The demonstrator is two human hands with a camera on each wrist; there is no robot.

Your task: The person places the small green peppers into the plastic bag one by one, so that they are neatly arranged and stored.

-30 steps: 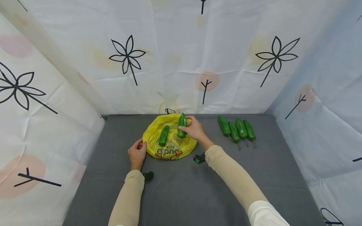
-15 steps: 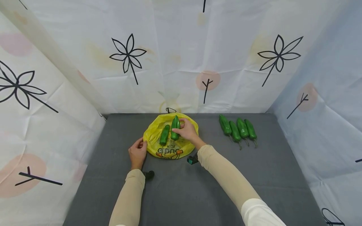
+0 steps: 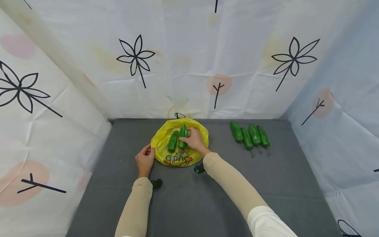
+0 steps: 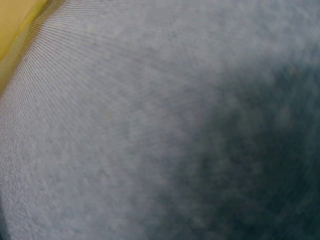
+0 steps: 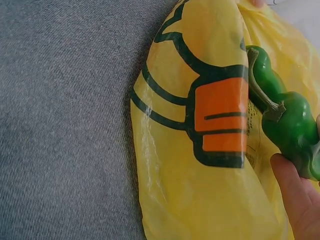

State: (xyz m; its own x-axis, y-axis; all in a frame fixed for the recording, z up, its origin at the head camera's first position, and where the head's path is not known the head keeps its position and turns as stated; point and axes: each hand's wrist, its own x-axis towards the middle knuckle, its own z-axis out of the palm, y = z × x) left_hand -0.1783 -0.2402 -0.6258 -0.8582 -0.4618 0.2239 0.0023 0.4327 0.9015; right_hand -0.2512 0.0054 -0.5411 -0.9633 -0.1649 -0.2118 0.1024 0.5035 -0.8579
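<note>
A yellow plastic bag (image 3: 161,154) with printed letters lies spread on the grey table, its mouth wide. Inside it rests one green pepper (image 3: 173,141). Just to the right of that one, my right hand (image 3: 194,139) grips a second green pepper (image 3: 183,136) between thumb and fingers; in the right wrist view this held pepper (image 5: 292,125) has its stem toward the bag's printed front. The bag's left rim is pinched by my left hand (image 3: 145,158). Only a yellow corner of the bag (image 4: 15,30) shows in the left wrist view, and no fingers.
Several more green peppers (image 3: 254,135) lie side by side at the back right of the table (image 3: 225,204). White printed cloth (image 3: 183,59) hangs behind and at both sides. A dark wrist camera (image 3: 199,169) sits below the right wrist.
My right hand has carried its pepper left and slightly down into the bag, close beside the pepper lying there. The left hand has stayed at the bag's rim.
</note>
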